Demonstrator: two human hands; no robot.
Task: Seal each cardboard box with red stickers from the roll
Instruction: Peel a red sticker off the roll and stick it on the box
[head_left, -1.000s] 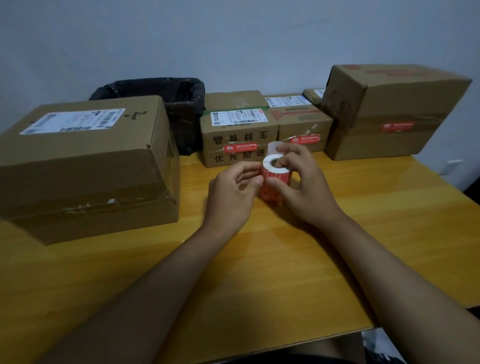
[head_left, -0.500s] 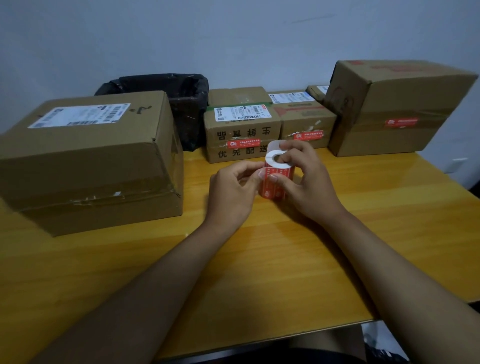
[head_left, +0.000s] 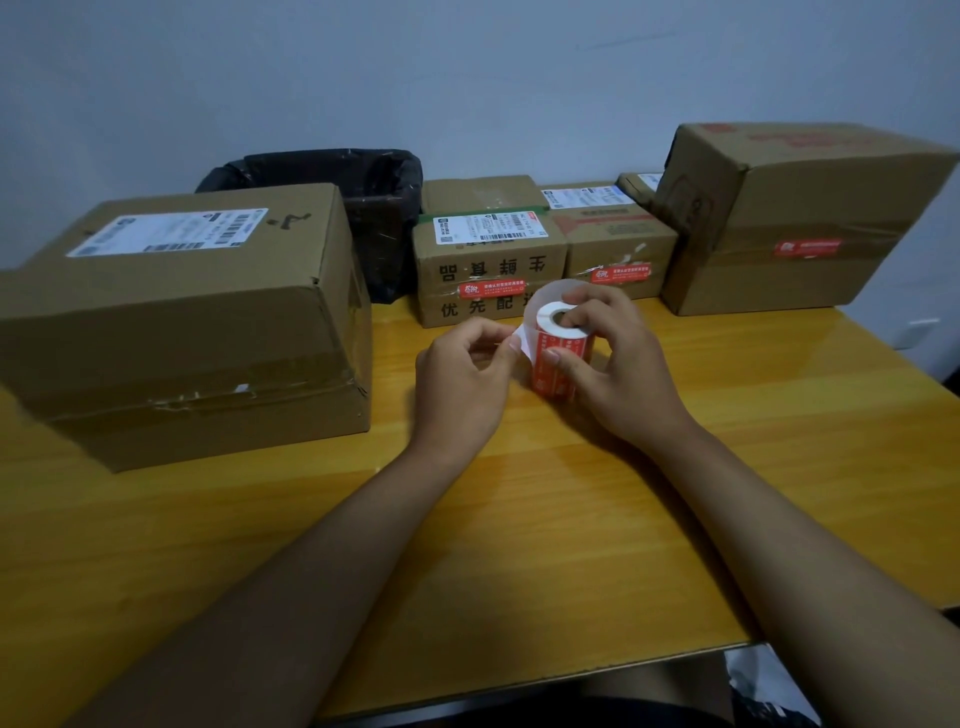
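The sticker roll (head_left: 560, 349) stands nearly upright above the wooden table (head_left: 727, 441), its core hole facing up and slightly toward the camera. The right hand (head_left: 618, 364) curls round it, while the left hand (head_left: 462, 369) pinches the white backing strip (head_left: 527, 340) peeled leftward. Cardboard boxes (head_left: 182, 322) line a pale wall (head_left: 467, 78).

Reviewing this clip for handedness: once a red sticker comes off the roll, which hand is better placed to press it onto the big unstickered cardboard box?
Left, probably. The left hand already pinches the white backing strip and is nearer the large brown cardboard box; the right hand grips the red sticker roll.
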